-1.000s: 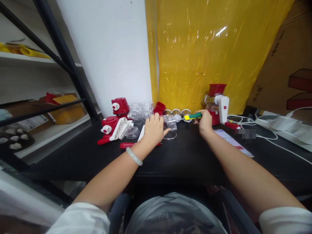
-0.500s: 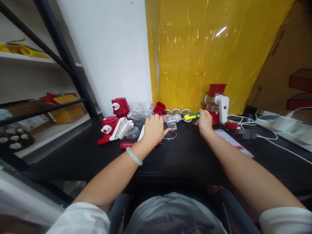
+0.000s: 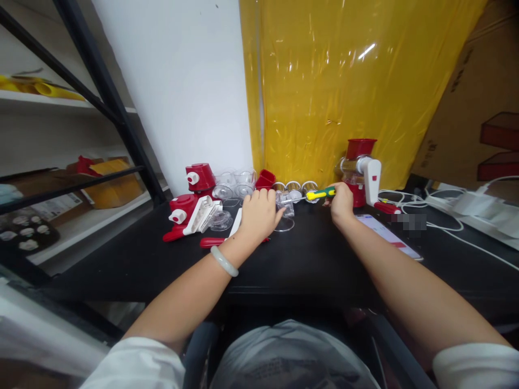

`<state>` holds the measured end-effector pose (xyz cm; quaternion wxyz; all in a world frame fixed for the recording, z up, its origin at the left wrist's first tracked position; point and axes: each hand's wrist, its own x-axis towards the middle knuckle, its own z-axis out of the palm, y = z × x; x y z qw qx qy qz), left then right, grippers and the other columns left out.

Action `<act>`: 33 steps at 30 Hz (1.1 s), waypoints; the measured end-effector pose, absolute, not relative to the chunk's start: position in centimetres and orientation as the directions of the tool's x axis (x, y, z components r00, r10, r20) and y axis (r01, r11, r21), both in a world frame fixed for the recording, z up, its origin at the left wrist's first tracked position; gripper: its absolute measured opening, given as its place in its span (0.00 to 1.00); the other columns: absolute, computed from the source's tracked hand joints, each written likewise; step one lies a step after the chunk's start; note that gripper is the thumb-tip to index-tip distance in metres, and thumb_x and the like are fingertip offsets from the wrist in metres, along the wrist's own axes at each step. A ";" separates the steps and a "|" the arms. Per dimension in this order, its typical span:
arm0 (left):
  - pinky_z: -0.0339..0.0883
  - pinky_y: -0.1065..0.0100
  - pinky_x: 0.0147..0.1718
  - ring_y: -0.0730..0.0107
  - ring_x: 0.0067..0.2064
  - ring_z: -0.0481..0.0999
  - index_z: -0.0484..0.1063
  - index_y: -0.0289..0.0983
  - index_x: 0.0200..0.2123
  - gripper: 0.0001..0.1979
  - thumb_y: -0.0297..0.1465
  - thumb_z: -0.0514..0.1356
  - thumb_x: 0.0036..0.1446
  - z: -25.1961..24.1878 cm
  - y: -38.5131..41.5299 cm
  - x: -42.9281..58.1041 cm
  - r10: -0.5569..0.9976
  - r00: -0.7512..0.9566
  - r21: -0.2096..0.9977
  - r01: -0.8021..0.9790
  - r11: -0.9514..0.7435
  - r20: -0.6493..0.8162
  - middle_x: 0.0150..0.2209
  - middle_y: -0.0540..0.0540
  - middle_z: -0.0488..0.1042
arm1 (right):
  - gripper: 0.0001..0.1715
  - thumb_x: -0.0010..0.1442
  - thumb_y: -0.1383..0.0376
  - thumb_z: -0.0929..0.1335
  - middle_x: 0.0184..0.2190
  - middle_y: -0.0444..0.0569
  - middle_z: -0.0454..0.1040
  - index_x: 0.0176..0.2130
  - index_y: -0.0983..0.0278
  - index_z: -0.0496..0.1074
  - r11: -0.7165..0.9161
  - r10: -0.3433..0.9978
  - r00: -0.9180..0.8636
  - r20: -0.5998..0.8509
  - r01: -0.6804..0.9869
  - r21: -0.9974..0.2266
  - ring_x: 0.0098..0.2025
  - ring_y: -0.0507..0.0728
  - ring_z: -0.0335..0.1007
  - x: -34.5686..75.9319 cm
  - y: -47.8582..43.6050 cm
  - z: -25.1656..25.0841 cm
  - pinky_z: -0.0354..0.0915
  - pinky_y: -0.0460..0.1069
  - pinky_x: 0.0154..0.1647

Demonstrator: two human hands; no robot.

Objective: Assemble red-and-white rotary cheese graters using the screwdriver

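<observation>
My right hand (image 3: 341,204) is closed around the handle of a screwdriver (image 3: 322,193), green with yellow parts. Its metal shaft points left, its tip meeting a clear plastic part (image 3: 286,203). My left hand (image 3: 261,213) curls over the left end of that clear part, thumb stretched to the right beneath it; the fingertips are hidden. Under the left wrist lies a white crank with a red handle (image 3: 211,242), partly covered by the hand. A clear ring-shaped rim (image 3: 285,225) shows below the plastic part.
Left are red grinder bases (image 3: 182,208), a white crank (image 3: 199,217) and clear cups (image 3: 235,182). Behind stand a red hopper (image 3: 265,179) and metal drums (image 3: 293,187). An assembled rotary grater (image 3: 360,175), a phone (image 3: 387,236) and white cables (image 3: 446,224) are right.
My left hand and the clear plastic part have shifted slightly to the right. The screwdriver stays against the part, its handle turned a little in my right hand.
</observation>
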<state>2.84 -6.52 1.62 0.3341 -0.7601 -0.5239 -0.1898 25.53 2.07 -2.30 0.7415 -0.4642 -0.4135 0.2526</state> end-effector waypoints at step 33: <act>0.52 0.52 0.56 0.49 0.61 0.61 0.59 0.36 0.63 0.24 0.36 0.51 0.66 0.6 -8.2 4.8 0.606 0.540 -0.383 0.842 -0.381 0.584 0.62 0.36 0.63 | 0.12 0.57 0.61 0.58 0.18 0.40 0.65 0.30 0.61 0.68 0.408 0.767 0.530 0.362 0.032 -0.912 0.17 0.51 0.62 25.7 2.4 -2.5 0.59 0.46 0.16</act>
